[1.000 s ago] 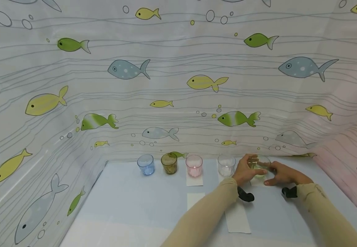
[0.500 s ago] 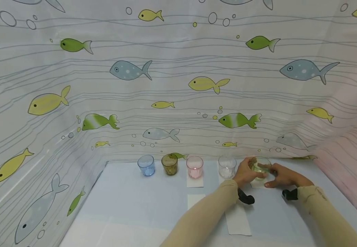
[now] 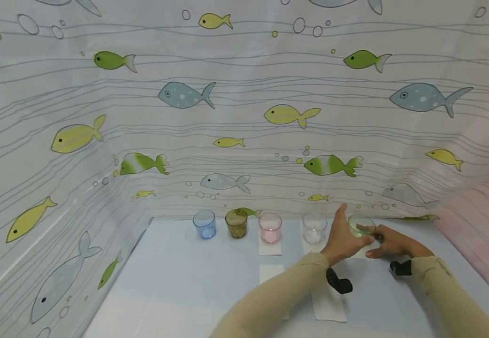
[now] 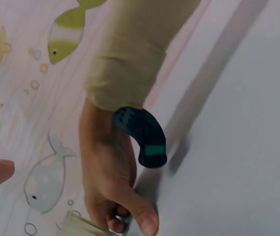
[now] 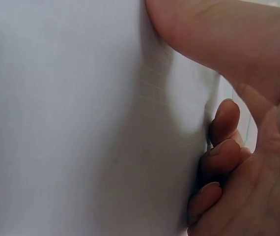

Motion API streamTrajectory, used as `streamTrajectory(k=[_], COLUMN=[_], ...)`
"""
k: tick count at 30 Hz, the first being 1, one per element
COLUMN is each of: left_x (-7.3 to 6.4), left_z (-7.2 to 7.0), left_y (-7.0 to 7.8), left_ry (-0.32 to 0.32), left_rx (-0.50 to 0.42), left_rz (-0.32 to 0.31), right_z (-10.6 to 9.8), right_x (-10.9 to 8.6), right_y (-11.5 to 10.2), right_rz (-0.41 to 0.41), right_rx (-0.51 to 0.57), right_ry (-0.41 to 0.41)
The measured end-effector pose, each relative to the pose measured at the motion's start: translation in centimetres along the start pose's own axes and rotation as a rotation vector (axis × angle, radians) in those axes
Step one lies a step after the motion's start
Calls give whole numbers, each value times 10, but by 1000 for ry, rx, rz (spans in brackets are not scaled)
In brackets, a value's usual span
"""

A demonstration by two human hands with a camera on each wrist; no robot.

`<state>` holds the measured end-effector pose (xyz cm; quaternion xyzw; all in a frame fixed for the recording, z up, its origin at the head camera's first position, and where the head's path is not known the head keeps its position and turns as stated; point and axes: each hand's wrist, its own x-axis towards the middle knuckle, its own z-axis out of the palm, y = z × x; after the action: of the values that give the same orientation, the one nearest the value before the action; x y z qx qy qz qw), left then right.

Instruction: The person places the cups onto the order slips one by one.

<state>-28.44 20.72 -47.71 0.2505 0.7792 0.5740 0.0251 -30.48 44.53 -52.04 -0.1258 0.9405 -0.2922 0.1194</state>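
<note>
In the head view a pale green glass (image 3: 361,224) stands upright at the right end of a row of glasses. My left hand (image 3: 342,240) is at its left with the fingers straight and spread upward, thumb close to the front of the glass. My right hand (image 3: 396,243) lies at its right side, its index finger showing through the glass and its thumb low in front. The right wrist view shows the right fingers (image 5: 221,160) loosely bent over a white surface. From the left wrist, the right hand (image 4: 111,172) appears beside the glass edge (image 4: 78,225).
Left of the hands stand a clear glass (image 3: 314,230), a pink glass (image 3: 270,229), a brown glass (image 3: 236,224) and a blue glass (image 3: 204,225). White paper strips (image 3: 330,307) lie on the pale table (image 3: 185,281). A fish-printed curtain (image 3: 236,103) encloses the back and sides.
My left fingers have straightened and come away from the green glass, pointing upward. The right hand stays almost in place beside the glass. The head view has shifted slightly.
</note>
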Motion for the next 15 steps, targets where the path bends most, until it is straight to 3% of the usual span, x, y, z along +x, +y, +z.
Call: streamTrajectory(k=[4,10,15], left_x=[-22,-60,-87], left_z=[-22,-69,-118], left_y=[15,25,22], left_ry=[-43,-156,-152], left_rx=[-78,-406,-540], left_rz=[34,47,95], right_z=[0,1,0], right_x=[-2,-5,-8], right_y=[-2,0,0], right_rz=[-11,-29,14], right_rx=[-20,-36,-51], right_ry=[-4,9,35])
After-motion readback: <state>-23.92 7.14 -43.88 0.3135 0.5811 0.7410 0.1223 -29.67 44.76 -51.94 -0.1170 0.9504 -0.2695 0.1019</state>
